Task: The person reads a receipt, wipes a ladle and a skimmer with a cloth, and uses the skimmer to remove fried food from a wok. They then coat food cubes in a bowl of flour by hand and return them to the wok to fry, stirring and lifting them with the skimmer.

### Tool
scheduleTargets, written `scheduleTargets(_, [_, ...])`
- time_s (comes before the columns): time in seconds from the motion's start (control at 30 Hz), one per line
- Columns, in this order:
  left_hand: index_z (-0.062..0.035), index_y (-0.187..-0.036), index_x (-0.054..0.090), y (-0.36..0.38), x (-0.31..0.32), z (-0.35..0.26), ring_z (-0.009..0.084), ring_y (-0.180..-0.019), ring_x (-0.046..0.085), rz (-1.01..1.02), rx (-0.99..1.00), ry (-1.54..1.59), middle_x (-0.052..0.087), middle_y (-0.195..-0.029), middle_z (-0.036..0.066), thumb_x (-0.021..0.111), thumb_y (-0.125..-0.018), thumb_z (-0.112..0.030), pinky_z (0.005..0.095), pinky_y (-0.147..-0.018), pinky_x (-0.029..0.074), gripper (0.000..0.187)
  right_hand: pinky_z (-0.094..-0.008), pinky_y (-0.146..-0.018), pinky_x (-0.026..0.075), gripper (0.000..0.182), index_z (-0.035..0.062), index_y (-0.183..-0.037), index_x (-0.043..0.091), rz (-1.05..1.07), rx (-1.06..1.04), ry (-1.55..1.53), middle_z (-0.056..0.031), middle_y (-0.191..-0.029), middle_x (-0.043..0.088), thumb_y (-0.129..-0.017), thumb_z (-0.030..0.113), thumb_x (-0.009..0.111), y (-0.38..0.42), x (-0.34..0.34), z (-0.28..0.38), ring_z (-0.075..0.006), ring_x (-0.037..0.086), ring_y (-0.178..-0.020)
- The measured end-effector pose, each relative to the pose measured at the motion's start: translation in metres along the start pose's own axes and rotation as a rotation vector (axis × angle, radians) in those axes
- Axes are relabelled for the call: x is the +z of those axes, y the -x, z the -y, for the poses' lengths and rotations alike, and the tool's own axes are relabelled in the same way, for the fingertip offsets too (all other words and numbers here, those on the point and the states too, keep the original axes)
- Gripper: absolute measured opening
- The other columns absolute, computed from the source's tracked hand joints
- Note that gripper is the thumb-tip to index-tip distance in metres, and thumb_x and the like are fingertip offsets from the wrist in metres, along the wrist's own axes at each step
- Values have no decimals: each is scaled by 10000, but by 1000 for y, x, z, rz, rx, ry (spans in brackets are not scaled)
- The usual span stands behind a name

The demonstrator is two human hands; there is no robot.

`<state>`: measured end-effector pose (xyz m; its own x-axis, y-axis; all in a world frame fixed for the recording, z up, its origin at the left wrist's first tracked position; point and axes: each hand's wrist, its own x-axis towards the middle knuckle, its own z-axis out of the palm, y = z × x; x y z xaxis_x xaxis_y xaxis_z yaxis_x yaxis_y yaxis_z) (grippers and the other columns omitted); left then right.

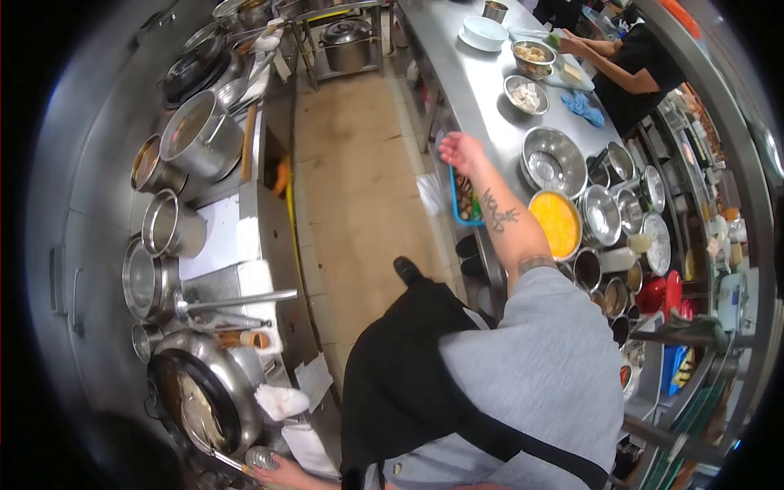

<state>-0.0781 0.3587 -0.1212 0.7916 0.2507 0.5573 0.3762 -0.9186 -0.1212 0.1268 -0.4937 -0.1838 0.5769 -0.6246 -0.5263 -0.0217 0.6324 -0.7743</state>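
At the bottom left, my left hand (282,474) is closed around the end of a utensil handle (229,462). The utensil reaches into a dark wok (196,400) with a pale, shiny patch inside. A small ridged metal piece (260,457) lies against my fingers. My right arm stretches out over the edge of the steel counter. My right hand (461,153) has loosely bent fingers, apart, with nothing visible in them. Beneath that forearm is a blue-rimmed tray (455,196) of brown and green food, partly hidden. A bowl of yellow liquid (555,225) stands beside the forearm.
Pots (200,135) and a white cloth (282,402) line the left side. On the right counter (482,90) are a colander (554,162), food bowls (525,95) and blue gloves (582,109). Another person's hands (572,45) handle something green. Brown flooring (351,180) runs between.
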Motion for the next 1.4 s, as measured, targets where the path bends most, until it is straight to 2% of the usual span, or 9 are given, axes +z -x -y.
scheduleTargets(0.17, [-61,-1428,416,-5,1,-99,315,-1129,549,554,-302,802,455,-1397,193,638,-920,-143,402,-958,459,561,-407,-649,559,272,9,-1122,532,-316,-118,-198,-145,-937,641,-963,229,516,-101,-56,89,-271,643,-784])
scheduleTargets(0.23, [0,-1385,456,-5,2,-112,313,-1230,518,504,-104,719,487,-1394,180,628,-920,-123,404,-1030,422,511,-468,-745,546,335,-23,-1040,560,-346,-162,-384,-161,-910,637,-955,299,532,-157,-104,96,-312,635,-833])
scheduleTargets(0.4, [15,-1311,527,3,-36,-106,339,-1248,510,423,-339,516,536,-1345,197,647,-846,-81,391,-1069,387,489,-450,-745,561,338,-38,-1041,571,-170,-73,-148,-176,-933,646,-948,284,529,-221,-136,112,-307,645,-847])
scheduleTargets(0.6, [-17,-1221,586,-3,-68,-63,319,-1080,611,363,-729,352,622,-1144,194,709,-793,-168,389,-937,485,470,-428,-746,579,342,-55,-1042,583,-438,-213,20,-193,-962,656,-941,266,526,-228,-107,127,-302,656,-863])
scheduleTargets(0.83, [-52,-1331,500,24,-30,17,391,-1237,493,342,-716,74,499,-1357,201,748,-758,-212,441,-1048,403,645,-403,-746,600,348,-76,-1042,597,-572,-366,86,-214,-994,667,-932,245,523,-174,-72,92,-295,669,-882])
scheduleTargets(0.93, [-92,-1416,416,15,-23,36,404,-1304,427,477,-880,-41,381,-1475,191,778,-726,-241,468,-1081,369,794,-369,-739,623,323,-112,-1110,586,-409,-346,175,-252,-1102,644,-925,136,496,-59,18,33,-297,682,-914])
scheduleTargets(0.97, [-106,-1436,391,14,-15,43,409,-1322,406,507,-918,-46,339,-1505,186,783,-720,-252,474,-1089,358,829,-334,-874,565,363,-87,-1220,546,-111,-361,70,-212,-1273,581,-969,171,496,-111,-10,11,-291,635,-1062])
scheduleTargets(1.17, [-64,-1405,460,1,25,85,397,-1104,606,409,-812,319,640,-1141,262,608,-773,-85,422,-940,482,649,-337,-806,564,265,-59,-1122,549,259,-27,237,-127,-1009,632,-946,136,515,29,107,-139,-222,629,-834])
scheduleTargets(1.4, [-121,-1403,486,3,43,128,380,-1147,576,363,-670,551,599,-1222,238,610,-776,-60,390,-988,456,641,-288,-656,575,171,13,-1060,577,671,171,367,-83,-938,657,-917,103,551,219,219,-242,-172,642,-766])
